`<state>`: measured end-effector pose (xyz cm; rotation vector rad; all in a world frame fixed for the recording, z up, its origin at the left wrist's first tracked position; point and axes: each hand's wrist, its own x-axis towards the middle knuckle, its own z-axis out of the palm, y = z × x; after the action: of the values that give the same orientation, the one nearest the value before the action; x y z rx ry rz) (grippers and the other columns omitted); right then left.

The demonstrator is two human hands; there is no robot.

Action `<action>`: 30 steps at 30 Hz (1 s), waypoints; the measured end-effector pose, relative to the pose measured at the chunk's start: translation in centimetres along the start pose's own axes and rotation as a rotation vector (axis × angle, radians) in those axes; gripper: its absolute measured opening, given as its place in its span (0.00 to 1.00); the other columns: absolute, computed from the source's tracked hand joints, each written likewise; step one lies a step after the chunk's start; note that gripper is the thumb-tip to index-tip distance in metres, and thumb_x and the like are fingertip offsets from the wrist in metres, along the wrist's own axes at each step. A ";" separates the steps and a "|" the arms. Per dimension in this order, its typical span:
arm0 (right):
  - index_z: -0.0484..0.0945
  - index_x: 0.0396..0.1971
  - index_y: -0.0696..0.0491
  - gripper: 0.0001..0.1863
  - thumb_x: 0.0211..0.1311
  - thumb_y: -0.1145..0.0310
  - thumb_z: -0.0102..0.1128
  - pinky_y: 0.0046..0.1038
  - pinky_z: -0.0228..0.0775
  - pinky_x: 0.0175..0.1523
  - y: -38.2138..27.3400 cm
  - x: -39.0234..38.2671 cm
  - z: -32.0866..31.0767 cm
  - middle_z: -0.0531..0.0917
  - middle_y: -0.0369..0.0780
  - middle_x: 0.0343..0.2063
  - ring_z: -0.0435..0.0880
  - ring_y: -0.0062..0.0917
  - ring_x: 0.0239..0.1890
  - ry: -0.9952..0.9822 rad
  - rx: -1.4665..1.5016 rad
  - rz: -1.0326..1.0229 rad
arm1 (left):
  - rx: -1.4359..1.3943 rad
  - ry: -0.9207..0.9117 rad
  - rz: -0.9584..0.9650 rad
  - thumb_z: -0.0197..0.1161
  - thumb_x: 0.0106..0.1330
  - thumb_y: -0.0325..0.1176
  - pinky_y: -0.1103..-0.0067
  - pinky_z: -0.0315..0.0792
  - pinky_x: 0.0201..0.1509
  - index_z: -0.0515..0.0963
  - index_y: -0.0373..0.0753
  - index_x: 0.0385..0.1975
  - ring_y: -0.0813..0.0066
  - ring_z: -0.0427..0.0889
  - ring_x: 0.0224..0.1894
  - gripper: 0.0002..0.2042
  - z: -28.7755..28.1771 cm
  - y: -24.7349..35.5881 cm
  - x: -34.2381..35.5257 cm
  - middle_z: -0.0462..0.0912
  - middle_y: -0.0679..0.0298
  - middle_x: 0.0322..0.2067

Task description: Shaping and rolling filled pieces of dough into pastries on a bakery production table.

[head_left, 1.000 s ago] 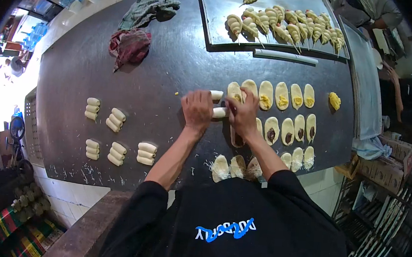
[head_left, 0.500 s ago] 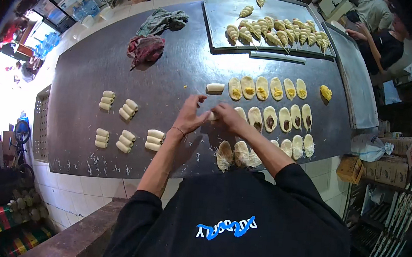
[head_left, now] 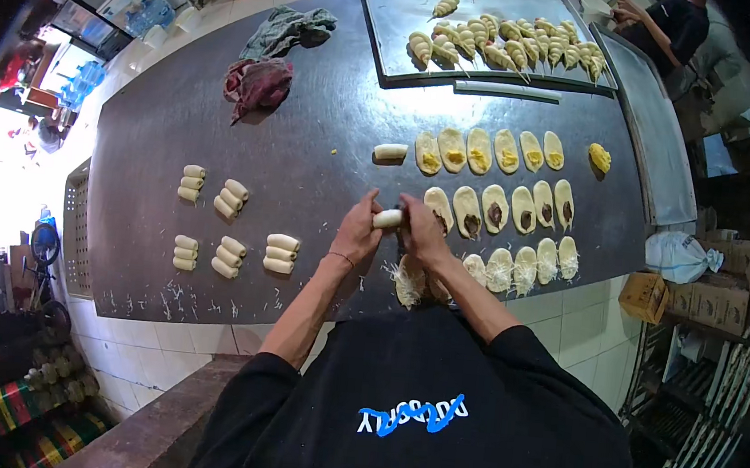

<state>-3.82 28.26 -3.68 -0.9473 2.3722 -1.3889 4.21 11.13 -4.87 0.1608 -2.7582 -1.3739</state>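
Note:
My left hand (head_left: 358, 233) and my right hand (head_left: 424, 236) close around the two ends of a pale dough roll (head_left: 387, 218) low over the dark tabletop (head_left: 163, 108). Another roll (head_left: 389, 151) lies just beyond them. To the right are rows of flattened dough ovals: yellow-filled (head_left: 480, 151), brown-filled (head_left: 495, 211) and topped with white shreds (head_left: 524, 270). The nearest ovals are partly behind my right arm. At the left, rolls lie in stacked-looking groups (head_left: 281, 252). A lump of yellow filling (head_left: 599, 158) sits at the far right.
A metal tray (head_left: 393, 22) holds spiral dough pieces on sticks, with a pale bar (head_left: 508, 92) before it. Crumpled grey (head_left: 281, 30) and maroon (head_left: 258, 90) cloths lie at back left. A co-worker (head_left: 669, 32) is at upper right, beside another tray (head_left: 651, 142). Boxes (head_left: 699, 302) stand at right.
My hands have moved a little nearer me and now hold the roll from both sides, revealing the other roll beyond. The view has shifted, and the co-worker has moved.

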 end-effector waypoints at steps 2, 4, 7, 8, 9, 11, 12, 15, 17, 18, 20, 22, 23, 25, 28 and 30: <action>0.66 0.57 0.57 0.29 0.51 0.82 0.56 0.40 0.72 0.47 -0.2 0.2 0.1 0.79 0.49 0.38 0.79 0.46 0.42 0.014 0.071 0.066 | -0.039 0.052 -0.038 0.67 0.49 0.19 0.73 0.76 0.46 0.57 0.35 0.66 0.63 0.79 0.42 0.40 0.4 -0.2 0.2 0.73 0.53 0.49; 0.66 0.57 0.56 0.29 0.52 0.81 0.58 0.38 0.73 0.46 -0.6 2.3 -0.6 0.80 0.49 0.37 0.81 0.44 0.41 0.091 0.072 0.083 | -0.079 0.099 -0.077 0.67 0.50 0.19 0.76 0.77 0.44 0.57 0.34 0.66 0.67 0.79 0.41 0.39 -0.1 0.8 1.7 0.71 0.53 0.52; 0.66 0.56 0.57 0.27 0.53 0.81 0.58 0.37 0.74 0.45 0.4 5.8 -0.2 0.81 0.49 0.36 0.82 0.42 0.40 0.203 0.072 0.137 | -0.187 0.291 -0.129 0.65 0.48 0.16 0.77 0.76 0.43 0.58 0.31 0.64 0.68 0.76 0.38 0.39 -1.1 2.2 5.9 0.68 0.52 0.51; 0.66 0.55 0.58 0.27 0.52 0.81 0.58 0.37 0.74 0.45 1.0 7.0 0.3 0.81 0.49 0.35 0.82 0.42 0.39 0.259 0.047 0.128 | -0.172 0.309 -0.148 0.65 0.48 0.16 0.77 0.76 0.43 0.57 0.30 0.64 0.68 0.76 0.38 0.39 -1.2 2.1 7.2 0.66 0.51 0.52; 0.66 0.55 0.58 0.27 0.52 0.81 0.58 0.37 0.75 0.45 1.5 7.9 0.5 0.80 0.48 0.35 0.82 0.41 0.38 0.317 0.021 0.121 | -0.158 0.324 -0.164 0.64 0.49 0.16 0.77 0.77 0.43 0.57 0.30 0.64 0.69 0.76 0.38 0.38 -1.2 1.6 8.1 0.65 0.50 0.54; 0.66 0.56 0.59 0.28 0.51 0.81 0.58 0.37 0.74 0.47 2.2 8.1 0.6 0.79 0.51 0.39 0.81 0.42 0.41 0.282 0.009 0.145 | -0.108 0.301 -0.181 0.64 0.49 0.16 0.76 0.77 0.44 0.57 0.31 0.65 0.66 0.76 0.41 0.38 -1.2 1.0 8.6 0.65 0.50 0.53; 0.66 0.56 0.59 0.29 0.51 0.81 0.58 0.36 0.74 0.48 1.9 7.8 0.2 0.77 0.51 0.41 0.80 0.42 0.43 0.261 -0.025 0.108 | -0.067 0.265 -0.147 0.65 0.50 0.17 0.77 0.77 0.43 0.57 0.30 0.64 0.67 0.77 0.41 0.38 -1.2 0.7 8.5 0.64 0.50 0.54; 0.66 0.57 0.59 0.30 0.50 0.80 0.60 0.36 0.73 0.52 1.7 9.0 -0.5 0.72 0.54 0.47 0.76 0.45 0.48 0.236 -0.019 0.029 | -0.046 0.233 -0.075 0.65 0.50 0.20 0.73 0.75 0.47 0.63 0.31 0.61 0.60 0.76 0.43 0.34 -1.4 0.2 9.8 0.66 0.49 0.53; 0.68 0.55 0.59 0.29 0.48 0.79 0.62 0.37 0.72 0.53 1.8 9.6 -0.5 0.74 0.53 0.44 0.76 0.48 0.47 0.098 -0.151 -0.050 | 0.136 0.090 0.061 0.64 0.51 0.23 0.68 0.72 0.53 0.67 0.31 0.56 0.51 0.75 0.45 0.28 -2.3 0.9 10.6 0.70 0.48 0.49; 0.70 0.54 0.58 0.28 0.48 0.77 0.63 0.39 0.71 0.53 1.5 10.2 -0.6 0.74 0.53 0.43 0.76 0.50 0.47 0.010 -0.135 0.023 | 0.083 0.052 0.068 0.64 0.52 0.26 0.66 0.69 0.56 0.70 0.33 0.51 0.45 0.72 0.49 0.24 -2.9 0.5 11.1 0.72 0.48 0.45; 0.70 0.53 0.58 0.28 0.48 0.78 0.63 0.40 0.71 0.52 0.3 8.9 -1.2 0.75 0.52 0.42 0.76 0.49 0.47 0.005 -0.103 0.009 | 0.062 0.063 0.072 0.62 0.51 0.25 0.65 0.70 0.56 0.70 0.32 0.50 0.45 0.72 0.49 0.23 -3.1 0.7 9.2 0.73 0.47 0.44; 0.69 0.55 0.57 0.31 0.47 0.79 0.65 0.41 0.71 0.52 0.6 6.8 -1.9 0.74 0.51 0.43 0.76 0.49 0.47 -0.035 -0.064 0.048 | -0.007 0.027 0.104 0.61 0.49 0.23 0.65 0.71 0.55 0.70 0.31 0.48 0.45 0.72 0.50 0.23 -3.0 2.1 7.4 0.72 0.47 0.43; 0.69 0.55 0.57 0.31 0.47 0.79 0.65 0.41 0.71 0.52 1.3 6.1 -1.6 0.74 0.51 0.43 0.76 0.49 0.47 -0.024 -0.070 0.045 | -0.007 0.027 0.118 0.61 0.49 0.23 0.65 0.71 0.55 0.70 0.31 0.48 0.45 0.72 0.50 0.23 -2.8 2.1 6.8 0.72 0.47 0.43; 0.66 0.59 0.55 0.37 0.45 0.78 0.69 0.40 0.71 0.54 0.8 4.1 -1.1 0.71 0.51 0.48 0.75 0.48 0.49 -0.070 -0.090 -0.083 | 0.054 0.015 0.060 0.65 0.52 0.25 0.67 0.70 0.57 0.64 0.36 0.59 0.49 0.71 0.53 0.31 -1.9 1.6 3.8 0.67 0.49 0.53; 0.60 0.64 0.52 0.44 0.45 0.74 0.73 0.39 0.70 0.58 -1.3 1.5 -4.1 0.65 0.54 0.55 0.72 0.49 0.53 -0.010 -0.110 0.066 | -0.024 0.112 -0.120 0.72 0.51 0.36 0.64 0.61 0.66 0.52 0.36 0.69 0.48 0.62 0.63 0.46 -1.3 2.1 -0.3 0.55 0.47 0.63; 0.57 0.67 0.51 0.50 0.44 0.59 0.78 0.46 0.62 0.62 -1.0 -1.2 -5.7 0.59 0.55 0.61 0.66 0.53 0.58 0.018 -0.263 0.107 | 0.131 0.136 -0.224 0.76 0.46 0.49 0.58 0.49 0.71 0.49 0.34 0.69 0.44 0.52 0.68 0.54 -0.4 2.4 -3.0 0.50 0.43 0.66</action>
<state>-5.33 32.65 0.05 -0.8566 2.6224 -1.0694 7.10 12.65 -2.72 0.5627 -2.7817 -1.1728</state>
